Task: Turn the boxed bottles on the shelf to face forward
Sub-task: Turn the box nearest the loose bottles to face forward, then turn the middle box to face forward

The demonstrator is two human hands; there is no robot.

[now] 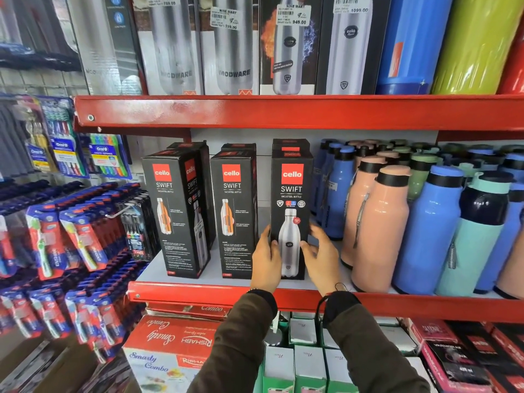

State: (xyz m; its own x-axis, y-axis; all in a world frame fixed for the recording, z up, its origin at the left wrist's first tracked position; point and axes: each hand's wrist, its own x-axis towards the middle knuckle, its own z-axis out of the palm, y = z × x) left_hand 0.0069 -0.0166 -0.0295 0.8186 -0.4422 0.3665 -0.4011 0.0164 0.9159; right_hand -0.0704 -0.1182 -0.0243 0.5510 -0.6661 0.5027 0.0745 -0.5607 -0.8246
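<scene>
Three black Cello Swift bottle boxes stand in a row at the front of the middle shelf [198,290]. The right box [291,194] shows its front with a steel bottle picture. My left hand [265,259] grips its lower left edge and my right hand [321,256] presses its lower right edge. The middle box [233,211] shows a text-heavy side with a cutaway bottle. Turned at an angle, the left box [175,211] shows two faces. More black boxes stand behind each one.
Loose peach bottles [380,222], blue ones [431,228] and teal ones crowd the shelf close to the right of the held box. Boxed steel bottles [232,46] fill the shelf above. Toothbrush packs [71,239] hang at the left. Red cartons [170,338] sit below.
</scene>
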